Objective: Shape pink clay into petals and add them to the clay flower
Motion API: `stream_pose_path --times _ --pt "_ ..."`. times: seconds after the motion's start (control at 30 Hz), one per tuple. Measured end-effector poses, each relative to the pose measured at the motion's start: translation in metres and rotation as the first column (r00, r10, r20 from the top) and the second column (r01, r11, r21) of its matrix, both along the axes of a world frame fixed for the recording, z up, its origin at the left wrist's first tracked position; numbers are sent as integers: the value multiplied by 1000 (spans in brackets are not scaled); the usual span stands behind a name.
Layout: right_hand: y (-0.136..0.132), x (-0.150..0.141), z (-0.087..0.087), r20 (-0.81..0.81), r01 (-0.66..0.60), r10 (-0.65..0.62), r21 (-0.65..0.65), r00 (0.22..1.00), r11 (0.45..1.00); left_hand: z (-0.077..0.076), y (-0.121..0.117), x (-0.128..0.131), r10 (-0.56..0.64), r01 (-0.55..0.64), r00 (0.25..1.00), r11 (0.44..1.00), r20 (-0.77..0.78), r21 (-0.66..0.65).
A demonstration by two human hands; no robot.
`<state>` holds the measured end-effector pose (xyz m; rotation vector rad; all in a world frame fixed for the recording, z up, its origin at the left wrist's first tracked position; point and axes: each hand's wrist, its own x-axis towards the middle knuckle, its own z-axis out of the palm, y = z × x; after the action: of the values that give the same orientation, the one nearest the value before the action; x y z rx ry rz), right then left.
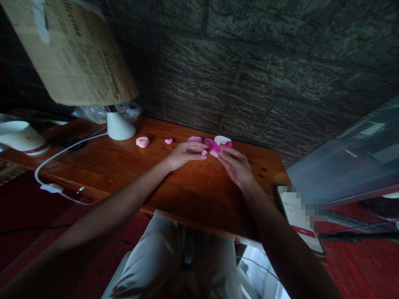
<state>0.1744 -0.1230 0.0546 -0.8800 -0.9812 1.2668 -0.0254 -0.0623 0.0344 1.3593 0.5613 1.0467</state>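
My left hand (pixel 186 155) is closed in a pinch, with a small light-pink lump (pixel 204 152), clay-like, at the thumb and fingertips. My right hand (pixel 236 165) is closed, its fingertips pressed together just right of the left one; whatever they hold is too small to make out. Behind the fingertips lie a bright pink piece (pixel 214 147) and a white flat piece (pixel 222 139), both partly covered. A flat pink piece (pixel 195 139) lies behind my left hand. Farther left on the table are a small pink lump (pixel 168 141) and a larger pale-pink lump (pixel 142 142).
The wooden table (pixel 199 187) stands against a dark brick wall (pixel 199 74). At the left are a lamp (pixel 120 126) with a newsprint shade, its white cord (pixel 59 155) and a paper cup (pixel 21 137). A phone (pixel 299 216) lies at the right edge.
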Motion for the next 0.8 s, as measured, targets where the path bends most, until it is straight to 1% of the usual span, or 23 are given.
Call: stream_pose_path --times 0.2,0.3,0.5,0.67,0.8 --pt "1 -2 -2 -4 -3 3 28 1000 1000 2 -2 -1 -8 8 1000 1000 -11 -27" --pt "1 -2 -3 -15 14 -13 34 1000 999 2 -3 0 -24 25 1000 998 7 -62" --pt "1 0 -3 26 -43 43 -21 999 999 5 -5 1 -55 61 996 995 72 -80" --pt "2 1 -1 -10 -22 21 -46 1000 999 7 -6 -1 -93 109 990 982 107 -156" --pt "2 4 -1 -18 -19 18 -60 1000 998 6 -5 -1 -88 104 990 983 107 -150"
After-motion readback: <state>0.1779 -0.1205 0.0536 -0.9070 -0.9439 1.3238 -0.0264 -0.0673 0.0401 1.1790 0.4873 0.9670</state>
